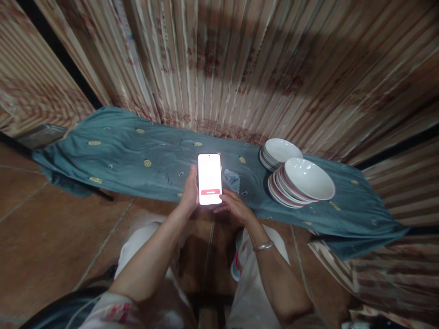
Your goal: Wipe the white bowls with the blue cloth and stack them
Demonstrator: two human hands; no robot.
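Observation:
A smartphone [210, 176] with a bright white screen and a red bar low on it is upright in front of me. My left hand [190, 189] grips its left edge, the thumb along the side and the other fingers hidden behind. At the lower right corner, my right hand [235, 204] holds the phone too, its thumb by the screen's edge and fingers partly beneath. Just behind the right hand, a crumpled light blue cloth [232, 179] lies on the covered table.
A teal patterned cloth covers the long table [126, 151]. On its right side stand a stack of large white bowls [308, 180] and a second stack of white dishes [279, 151] behind. Pleated curtains [219, 68] hang at the back, between dark poles [61, 52].

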